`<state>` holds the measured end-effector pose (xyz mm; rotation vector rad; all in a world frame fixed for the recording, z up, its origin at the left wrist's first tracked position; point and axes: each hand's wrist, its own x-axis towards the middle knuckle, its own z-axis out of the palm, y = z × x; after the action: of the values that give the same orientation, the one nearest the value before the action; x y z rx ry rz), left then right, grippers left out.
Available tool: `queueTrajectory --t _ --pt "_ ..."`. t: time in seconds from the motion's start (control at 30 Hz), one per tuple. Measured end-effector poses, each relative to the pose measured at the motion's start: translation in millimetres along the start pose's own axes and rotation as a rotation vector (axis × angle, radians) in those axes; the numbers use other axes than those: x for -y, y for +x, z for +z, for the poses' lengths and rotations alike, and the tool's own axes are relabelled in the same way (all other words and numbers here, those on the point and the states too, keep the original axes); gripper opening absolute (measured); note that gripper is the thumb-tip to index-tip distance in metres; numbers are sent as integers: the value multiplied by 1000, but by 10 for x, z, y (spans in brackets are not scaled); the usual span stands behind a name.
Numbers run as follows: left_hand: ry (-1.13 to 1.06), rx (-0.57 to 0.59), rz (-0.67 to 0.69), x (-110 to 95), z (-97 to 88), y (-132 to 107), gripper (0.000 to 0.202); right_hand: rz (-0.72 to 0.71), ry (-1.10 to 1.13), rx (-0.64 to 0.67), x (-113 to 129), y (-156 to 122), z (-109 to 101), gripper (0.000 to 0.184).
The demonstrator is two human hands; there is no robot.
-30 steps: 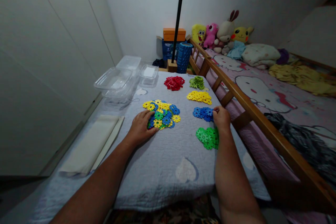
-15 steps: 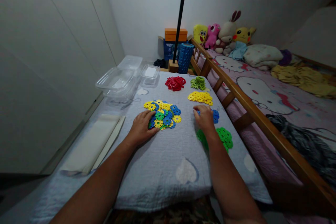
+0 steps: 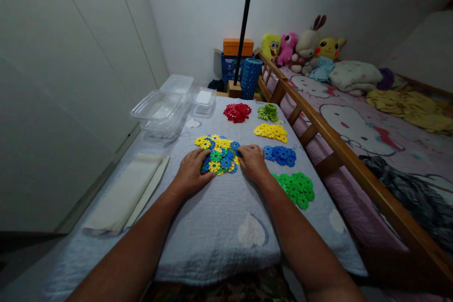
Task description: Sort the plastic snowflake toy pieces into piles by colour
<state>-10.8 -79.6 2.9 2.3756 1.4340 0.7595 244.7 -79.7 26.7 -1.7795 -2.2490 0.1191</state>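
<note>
A mixed pile of yellow, blue and green flower-shaped plastic discs (image 3: 214,166) lies mid-table. At its left edge rests my left hand (image 3: 193,167), open, thumb and fingers apart around that side. My right hand (image 3: 253,163) is at the pile's right edge, its thumb and fingertips apart about a blue disc (image 3: 235,146) and its neighbours, partly covering them. Just right of this hand is a pile of blue discs (image 3: 283,155). Green discs (image 3: 299,188) lie nearer, beside my right forearm. Farther back are yellow discs (image 3: 271,132), red discs (image 3: 237,112) and light green discs (image 3: 268,112).
Clear plastic containers (image 3: 155,106) stand at the back left of the cloth-covered table (image 3: 219,226). A folded cream-coloured cloth or sheet (image 3: 123,193) lies at the left. A wooden bed rail (image 3: 329,151) runs along the right side. Behind the table rises a black pole (image 3: 244,28).
My right hand has moved left from the blue pile to the mixed pile, uncovering the blue discs and more of the green ones. My left hand has stayed in place.
</note>
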Motion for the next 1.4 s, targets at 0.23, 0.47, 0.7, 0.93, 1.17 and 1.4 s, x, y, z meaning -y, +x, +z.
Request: queueTrajectory --t 0.23,0.47,0.7,0.93,1.17,1.4 --pt "-2 8 -8 -6 -12 4 64 -5 -1 -58 21 5 7 18" --pt "-14 5 -17 -3 -10 4 63 156 -6 -241 -168 20 -72 19" --pt "-8 18 -17 2 -7 3 63 331 42 -396 -563 -24 -251 25" --pt "-24 14 -11 12 -1 4 62 523 82 -371 -782 -76 -298 25" --pt "-17 14 -10 -10 -11 7 61 568 84 -296 -791 -77 -294 26" --pt "-4 19 -20 -18 -18 5 63 500 64 -312 -801 -70 -276 28"
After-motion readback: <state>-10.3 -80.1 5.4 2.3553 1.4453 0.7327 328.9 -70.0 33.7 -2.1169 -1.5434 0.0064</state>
